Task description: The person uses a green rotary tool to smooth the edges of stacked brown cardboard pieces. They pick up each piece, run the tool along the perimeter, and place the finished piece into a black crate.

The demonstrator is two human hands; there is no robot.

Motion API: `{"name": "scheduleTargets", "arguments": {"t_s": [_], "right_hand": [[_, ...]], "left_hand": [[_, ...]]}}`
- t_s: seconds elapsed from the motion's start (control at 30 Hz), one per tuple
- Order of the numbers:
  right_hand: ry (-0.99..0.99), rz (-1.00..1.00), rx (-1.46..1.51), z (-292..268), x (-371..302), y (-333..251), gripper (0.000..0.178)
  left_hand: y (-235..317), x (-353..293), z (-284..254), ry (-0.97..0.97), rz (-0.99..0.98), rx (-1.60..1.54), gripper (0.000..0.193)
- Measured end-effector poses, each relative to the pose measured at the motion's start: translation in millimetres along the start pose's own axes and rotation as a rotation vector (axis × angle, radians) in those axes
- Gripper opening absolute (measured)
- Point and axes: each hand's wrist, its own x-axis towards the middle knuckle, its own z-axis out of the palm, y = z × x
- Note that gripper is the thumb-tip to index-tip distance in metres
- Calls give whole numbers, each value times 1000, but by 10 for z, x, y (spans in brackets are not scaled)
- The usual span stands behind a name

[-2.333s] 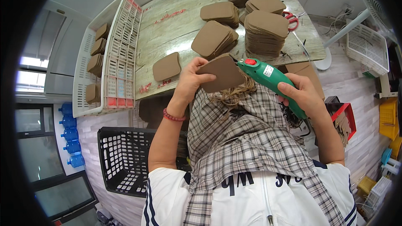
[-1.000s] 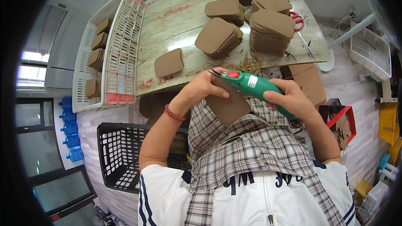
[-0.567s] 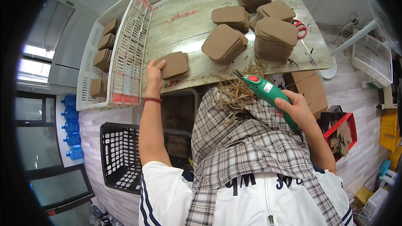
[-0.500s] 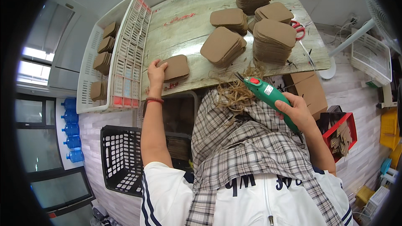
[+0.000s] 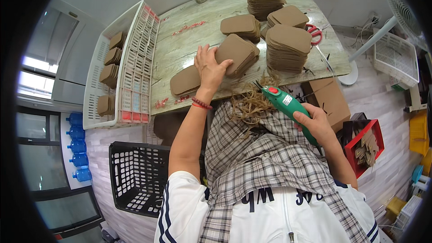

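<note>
My right hand (image 5: pixel 315 122) is wrapped around green electric scissors (image 5: pixel 290 105) with a red button, their dark tip pointing up and left. Fingers spread, my left hand (image 5: pixel 211 67) reaches the left side of a stack of brown rounded-corner pieces (image 5: pixel 236 54); its thumb lies at the near edge of the top piece. Left of that hand, partly behind the wrist, a brown piece (image 5: pixel 184 81) lies near the table's front edge. Curled tan trimmings (image 5: pixel 249 105) hang over the table edge and onto my checked apron (image 5: pixel 256 153), below the scissors' tip.
More brown stacks (image 5: pixel 288 47) stand on the pale table (image 5: pixel 180 45), beside red-handled scissors (image 5: pixel 315 36). At the left stands a white crate (image 5: pixel 144 63) with brown bundles. A black basket (image 5: pixel 139 175), a cardboard box (image 5: pixel 328 103) and a red-rimmed bin (image 5: pixel 378 141) surround my lap.
My left hand has left the single piece by the table's front edge and moved right to the stack. My right hand keeps the electric scissors nearly in place.
</note>
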Motion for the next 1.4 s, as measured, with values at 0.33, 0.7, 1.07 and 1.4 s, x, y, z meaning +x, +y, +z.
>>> {"name": "scheduleTargets", "arguments": {"t_s": [0.33,0.7,1.07,1.4], "right_hand": [[101,-88,-11,61,12,-212,30],[211,-202,43,193,-44,-394,33],[189,-237,47,208,-44,-451,31],[219,-242,43,178,17,-531,32]], "left_hand": [[713,-148,-342,189,-492,-1577,30],[1095,-262,-90,210,-620,-2137,37],[1173,-366,-9,141,-692,-2175,39],[1253,-566,44,29,-606,-2104,36]]}}
